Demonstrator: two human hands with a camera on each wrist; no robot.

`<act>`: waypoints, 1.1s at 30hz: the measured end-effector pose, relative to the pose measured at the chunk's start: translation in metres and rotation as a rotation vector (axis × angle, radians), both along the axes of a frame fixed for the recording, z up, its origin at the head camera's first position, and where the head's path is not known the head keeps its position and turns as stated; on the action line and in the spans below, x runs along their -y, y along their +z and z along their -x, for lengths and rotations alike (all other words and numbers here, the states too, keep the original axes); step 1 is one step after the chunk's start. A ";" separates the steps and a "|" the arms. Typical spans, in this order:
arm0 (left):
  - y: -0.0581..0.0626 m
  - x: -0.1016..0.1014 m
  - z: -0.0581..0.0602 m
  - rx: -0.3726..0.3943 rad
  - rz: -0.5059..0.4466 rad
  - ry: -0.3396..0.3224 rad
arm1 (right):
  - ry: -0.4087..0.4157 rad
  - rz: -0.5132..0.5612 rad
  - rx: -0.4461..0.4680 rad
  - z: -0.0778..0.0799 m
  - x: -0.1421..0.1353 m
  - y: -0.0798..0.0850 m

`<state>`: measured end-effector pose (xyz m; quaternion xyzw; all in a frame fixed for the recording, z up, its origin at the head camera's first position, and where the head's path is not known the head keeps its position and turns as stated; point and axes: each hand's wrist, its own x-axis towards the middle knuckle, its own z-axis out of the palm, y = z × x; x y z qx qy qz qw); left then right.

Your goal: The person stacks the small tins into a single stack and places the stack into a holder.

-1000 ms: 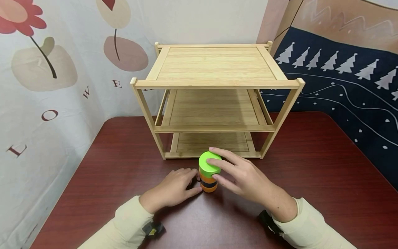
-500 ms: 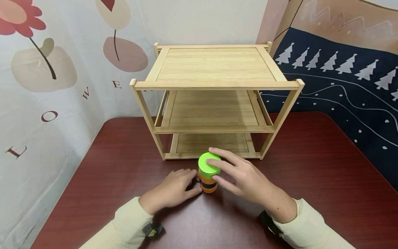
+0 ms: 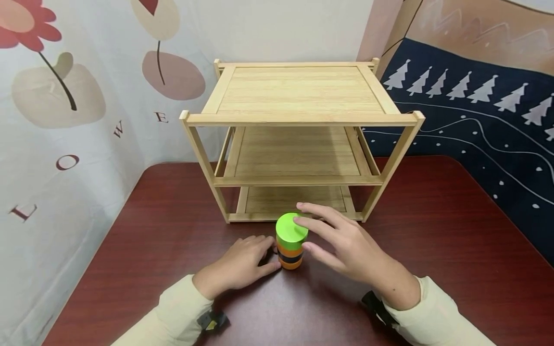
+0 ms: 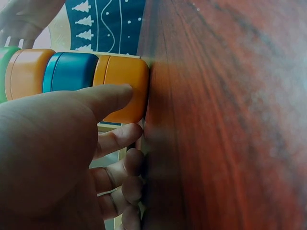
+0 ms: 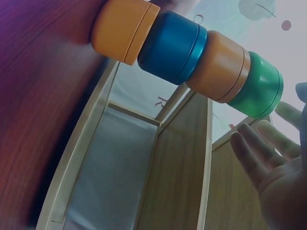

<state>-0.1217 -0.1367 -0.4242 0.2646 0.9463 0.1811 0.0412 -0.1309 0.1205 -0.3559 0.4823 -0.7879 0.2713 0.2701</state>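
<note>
Several small lidded canisters stand in one upright column on the table: a bottom orange canister, a blue canister, another orange canister and a green canister on top. My left hand rests low by the table, its thumb against the bottom orange canister and its index finger curled round the other side. Beside the green canister, my right hand has its fingers spread and relaxed. Its fingertips are just off the green canister in the right wrist view, and it holds nothing.
Just behind the column stands a three-tier wooden rack, its lowest rail close to the canisters. The dark red table extends to both sides. Printed cloths hang at the back and sides.
My right hand has drawn slightly to the right, its fingers coming off the green canister's top and side. My left hand and the column have kept their places.
</note>
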 end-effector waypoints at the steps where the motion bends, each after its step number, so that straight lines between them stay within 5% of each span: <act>1: 0.000 0.000 0.000 0.000 -0.002 -0.001 | 0.004 0.006 -0.005 0.000 0.000 0.000; 33: -0.003 0.001 0.002 -0.016 0.018 -0.011 | -0.036 0.045 0.009 0.010 -0.004 0.000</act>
